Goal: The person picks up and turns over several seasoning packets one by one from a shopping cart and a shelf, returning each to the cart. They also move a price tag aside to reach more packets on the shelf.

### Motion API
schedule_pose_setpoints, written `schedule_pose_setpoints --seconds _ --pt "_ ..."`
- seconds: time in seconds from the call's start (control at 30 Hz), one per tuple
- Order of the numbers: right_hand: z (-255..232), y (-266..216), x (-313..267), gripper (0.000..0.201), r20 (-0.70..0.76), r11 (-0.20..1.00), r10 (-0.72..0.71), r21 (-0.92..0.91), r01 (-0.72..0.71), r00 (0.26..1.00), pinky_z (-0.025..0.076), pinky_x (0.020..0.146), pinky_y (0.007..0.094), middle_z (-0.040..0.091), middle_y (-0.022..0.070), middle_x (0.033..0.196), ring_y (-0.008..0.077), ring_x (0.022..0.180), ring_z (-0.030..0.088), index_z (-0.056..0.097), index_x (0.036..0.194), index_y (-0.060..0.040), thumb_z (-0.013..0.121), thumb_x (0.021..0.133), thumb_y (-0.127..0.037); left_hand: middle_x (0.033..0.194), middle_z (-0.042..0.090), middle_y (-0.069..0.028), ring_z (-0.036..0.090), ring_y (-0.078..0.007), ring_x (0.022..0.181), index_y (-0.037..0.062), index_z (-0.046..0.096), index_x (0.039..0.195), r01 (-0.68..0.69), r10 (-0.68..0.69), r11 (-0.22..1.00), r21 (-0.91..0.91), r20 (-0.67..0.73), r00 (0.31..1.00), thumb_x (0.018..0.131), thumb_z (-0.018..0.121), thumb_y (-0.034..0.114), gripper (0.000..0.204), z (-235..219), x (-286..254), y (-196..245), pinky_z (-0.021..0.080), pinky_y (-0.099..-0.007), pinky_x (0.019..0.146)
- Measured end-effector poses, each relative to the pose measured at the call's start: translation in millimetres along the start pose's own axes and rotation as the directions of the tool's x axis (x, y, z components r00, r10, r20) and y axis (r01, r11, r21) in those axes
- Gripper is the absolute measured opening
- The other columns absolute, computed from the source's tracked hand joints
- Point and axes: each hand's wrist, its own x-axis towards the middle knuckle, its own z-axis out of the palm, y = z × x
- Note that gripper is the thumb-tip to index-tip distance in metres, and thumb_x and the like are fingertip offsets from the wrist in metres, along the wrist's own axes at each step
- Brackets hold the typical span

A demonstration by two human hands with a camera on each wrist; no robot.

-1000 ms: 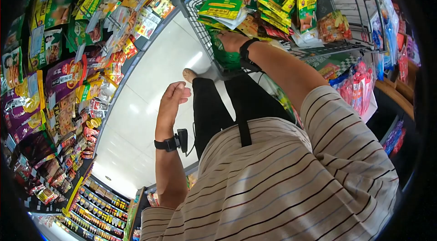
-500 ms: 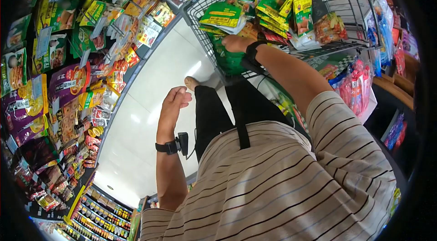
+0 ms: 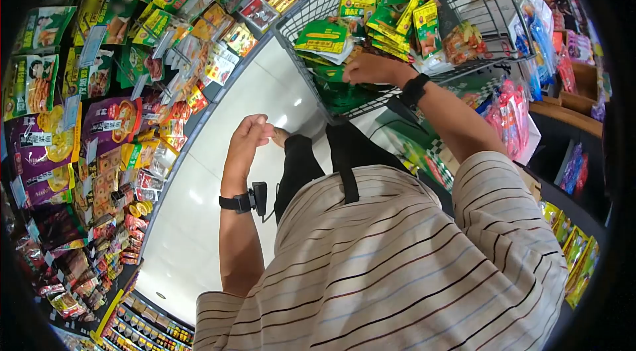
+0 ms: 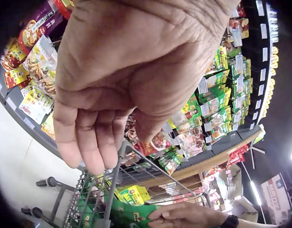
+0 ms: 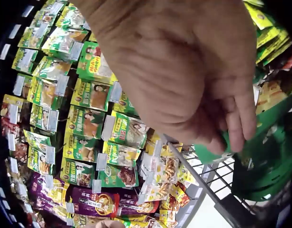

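My right hand point(image 3: 377, 71) is over the near corner of the shopping cart. Its thumb and fingertips pinch the upper edge of a dark green packet point(image 5: 262, 171), whose lower part hangs by the wire wall. Green-and-yellow food packets point(image 3: 322, 36) are piled just beyond that hand, beside a clear pack of orange-brown food point(image 3: 464, 43). In front of my body, my left hand point(image 3: 248, 142) hovers over the floor with loosely bent fingers and holds nothing. The left wrist view shows its palm in front of the cart's grey frame point(image 4: 115, 180).
Racks of hanging packets, including purple bags point(image 3: 43, 139), line the left side. To the right of the cart hang pink plastic-wrapped goods point(image 3: 510, 119). Pale tiled floor point(image 3: 199, 218) runs between the left rack and my legs.
My right hand has shifted right along the green packet, and its fingers now bunch at the packet's edge. The left hand stays nearly as it was. The head view has turned slightly.
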Motion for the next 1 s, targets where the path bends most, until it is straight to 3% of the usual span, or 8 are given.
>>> schedule_pose_setpoints --seconds 0.07,0.1,0.2,0.37,0.6,0.77,0.87,1.0 --pt "1.0 -31.7 -21.5 0.029 -0.022 0.989 0.096 -0.112 -0.098 0.995 0.052 0.079 0.0305 0.073 0.0089 0.093 0.0141 0.084 0.067 0.070 0.101 0.0043 0.056 0.091 -0.019 0.102 0.068 -0.0089 0.066 -0.0167 0.094 0.0029 0.061 0.120 -0.016 0.016 1.000 0.007 0.016 1.000 0.102 0.055 0.036 0.038 -2.5 -1.5 7.2 0.052 -0.0306 0.086" --pt "3.6 -36.1 -30.1 0.028 -0.089 0.984 0.000 -0.178 -0.016 0.996 0.053 0.077 0.0349 0.073 0.0120 0.084 0.0223 0.079 0.070 0.072 0.095 -0.0016 0.055 0.089 -0.024 0.102 0.068 -0.0090 0.066 -0.0168 0.095 0.0028 0.061 0.120 -0.028 0.028 1.000 0.007 0.031 0.999 0.102 0.054 0.036 0.038 -3.3 -1.6 10.8 0.052 -0.0306 0.086" --pt "2.7 -72.0 -64.5 0.028 -0.147 0.954 -0.050 -0.298 0.003 0.988 0.053 0.077 0.0356 0.073 0.0123 0.086 0.0236 0.080 0.070 0.073 0.093 -0.0031 0.054 0.089 -0.023 0.103 0.068 -0.0090 0.066 -0.0169 0.096 0.0023 0.060 0.121 -0.068 0.066 0.997 0.020 0.078 0.995 0.102 0.054 0.035 0.039 -4.4 -3.2 22.4 0.051 -0.0302 0.087" --pt "-1.3 -130.4 -109.5 0.020 -0.263 0.969 -0.168 -0.219 0.111 0.950 0.052 0.075 0.0326 0.070 0.0097 0.085 0.0216 0.079 0.066 0.071 0.090 -0.0028 0.057 0.091 -0.017 0.110 0.066 -0.0110 0.063 -0.0188 0.106 0.0013 0.055 0.129 -0.190 0.155 0.971 0.146 0.221 0.963 0.100 0.059 0.032 0.042 1.7 3.0 47.5 0.049 -0.0306 0.093" --pt "-7.4 -221.3 -122.8 0.017 -0.188 0.948 -0.230 -0.265 0.176 0.955 0.049 0.075 0.0275 0.068 0.0053 0.088 0.0107 0.082 0.061 0.065 0.096 0.0011 0.053 0.093 -0.011 0.144 0.051 -0.0163 0.050 -0.0251 0.132 0.0031 0.041 0.147 -0.660 0.509 0.668 0.345 0.435 0.742 0.088 0.075 0.028 0.072 36.1 7.1 105.5 0.040 -0.0350 0.109" --pt "-13.0 -274.8 -111.5 0.018 -0.162 0.910 -0.342 -0.302 0.284 0.926 0.048 0.074 0.0268 0.064 0.0028 0.088 0.0089 0.082 0.059 0.066 0.096 0.0010 0.053 0.094 -0.012 0.118 0.067 -0.0089 0.060 -0.0159 0.107 0.0059 0.058 0.134 -0.708 0.604 0.608 0.360 0.370 0.706 0.094 0.069 0.019 0.044 23.9 13.1 129.1 0.046 -0.0299 0.094" --pt "-18.6 -281.9 -88.4 0.018 -0.182 0.872 -0.459 -0.280 0.402 0.869 0.049 0.078 0.0262 0.066 0.0014 0.091 0.0084 0.084 0.059 0.066 0.097 0.0007 0.053 0.095 -0.012 0.101 0.069 -0.0069 0.064 -0.0149 0.090 0.0076 0.062 0.129 -0.615 0.528 0.764 0.195 0.358 0.770 0.094 0.068 0.019 0.037 4.4 8.4 135.7 0.051 -0.0286 0.080" --pt "-14.0 -283.1 -54.3 0.029 -0.365 0.818 -0.561 -0.106 0.565 0.743 0.051 0.081 0.0267 0.067 0.0014 0.096 0.0106 0.090 0.062 0.068 0.111 -0.0033 0.055 0.095 -0.024 0.112 0.068 0.0014 0.058 -0.0065 0.099 0.0053 0.065 0.124 -0.436 0.428 0.900 0.010 0.172 0.887 0.099 0.063 0.020 0.029 -20.8 3.0 124.8 0.046 -0.0256 0.089"
